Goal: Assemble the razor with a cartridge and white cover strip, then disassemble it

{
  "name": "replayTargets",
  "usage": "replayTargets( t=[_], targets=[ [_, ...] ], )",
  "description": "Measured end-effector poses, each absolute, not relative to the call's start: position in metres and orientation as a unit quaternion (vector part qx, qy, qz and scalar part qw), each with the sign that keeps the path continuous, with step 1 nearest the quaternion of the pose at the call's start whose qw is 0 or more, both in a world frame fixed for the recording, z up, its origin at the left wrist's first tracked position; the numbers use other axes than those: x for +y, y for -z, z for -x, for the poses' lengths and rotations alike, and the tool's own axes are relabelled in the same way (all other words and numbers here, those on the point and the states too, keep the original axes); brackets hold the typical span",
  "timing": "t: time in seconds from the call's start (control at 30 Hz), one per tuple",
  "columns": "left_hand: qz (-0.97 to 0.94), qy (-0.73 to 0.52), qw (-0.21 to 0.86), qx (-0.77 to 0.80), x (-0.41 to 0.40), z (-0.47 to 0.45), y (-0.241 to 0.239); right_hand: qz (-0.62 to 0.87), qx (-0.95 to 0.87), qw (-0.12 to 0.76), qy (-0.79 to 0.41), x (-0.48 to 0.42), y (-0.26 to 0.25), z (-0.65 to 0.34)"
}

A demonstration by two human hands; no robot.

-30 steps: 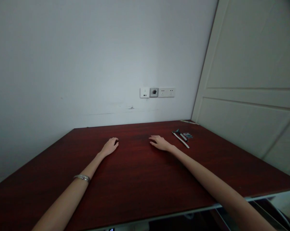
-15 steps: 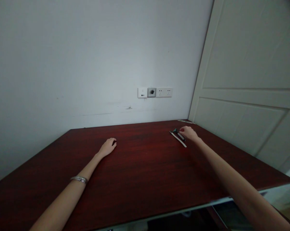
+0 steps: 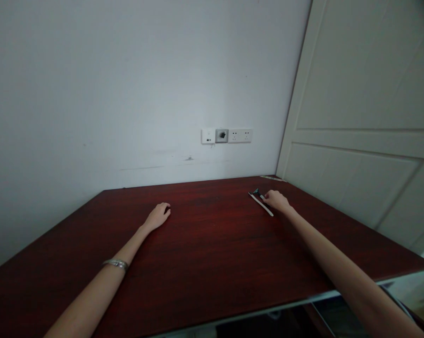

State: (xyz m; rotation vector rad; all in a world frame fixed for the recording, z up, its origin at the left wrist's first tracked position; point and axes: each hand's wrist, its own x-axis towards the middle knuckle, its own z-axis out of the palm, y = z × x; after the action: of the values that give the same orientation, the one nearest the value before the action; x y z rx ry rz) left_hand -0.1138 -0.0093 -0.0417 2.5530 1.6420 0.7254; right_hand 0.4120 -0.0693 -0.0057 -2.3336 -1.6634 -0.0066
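My left hand (image 3: 158, 215) lies on the dark red tabletop (image 3: 197, 253), fingers stretched with a gap at the thumb, holding nothing; a silver bracelet (image 3: 116, 263) circles that wrist. Farther right, my right hand (image 3: 276, 201) has its fingers closed at a slim dark object with a green end (image 3: 257, 192). A grey part of it shows by the fingertips, and the rest is under the hand. Just left of these fingers, a thin whitish strip with a dark tip (image 3: 262, 205) lies slantwise on the table. What kind of things these two are is too small to tell.
Behind the table rises a white wall with a row of sockets (image 3: 240, 135). A pale panelled door (image 3: 352, 169) borders the right side. A light flat strip (image 3: 273, 178) lies at the far right corner. Below the front edge, a dark opening (image 3: 261, 324) shows.
My right hand has come slightly down and toward me, and its fingers now cover the lower part of the slim dark object. My left hand stays in place.
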Motion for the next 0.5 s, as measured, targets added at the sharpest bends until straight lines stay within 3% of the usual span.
replayTargets(
  t=[0.5],
  targets=[
    [-0.818,-0.239,0.010,0.524,-0.0108,0.1124,0.0409,0.808,-0.573,0.134,0.004,-0.0686,0.0090,-0.4113]
  ],
)
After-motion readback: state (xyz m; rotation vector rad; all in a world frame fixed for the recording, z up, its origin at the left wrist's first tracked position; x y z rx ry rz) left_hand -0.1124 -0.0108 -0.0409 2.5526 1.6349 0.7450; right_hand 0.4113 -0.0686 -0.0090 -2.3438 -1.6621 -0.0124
